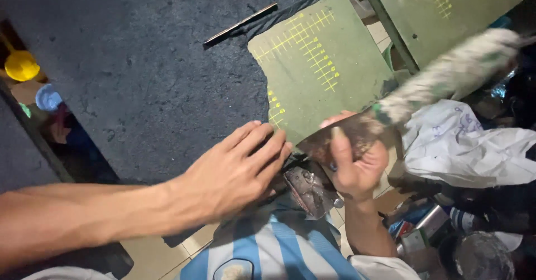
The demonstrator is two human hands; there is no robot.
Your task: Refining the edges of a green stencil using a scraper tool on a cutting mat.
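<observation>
1. Nearest the camera: a blue-and-white striped shirt fills the bottom edge. A tiled floor shows beside it.
2. Left hand: reaches in from the left, palm down, fingers together and flat. It holds nothing; the grip is flat-open, pressing on the near edge of the dark felt-like sheet.
3. Right hand: grip closed around the broad, worn head of a large brush, thumb laid over the top. The pale, blurred handle slants up to the right. The brush head sits just beside the left fingertips, at the sheet's edge.
4. A dull metal piece lies just below the two hands; what it is cannot be told.
5. Surface: the dark sheet covers most of a green board with yellow ruled marks. The sheet's right edge is ragged, leaving the board bare there.
6. Step in hand, as judged: sheet pinned flat by one hand while the brush is brought to its edge. The next stroke calls for steady downward pressure from the left hand so the sheet does not shift.
7. Farther: a thin flat stick lies on the sheet near its top edge.
8. Right side: crumpled white cloth, tins and clutter below it.
9. Far left: a yellow scoop below the surface.
</observation>
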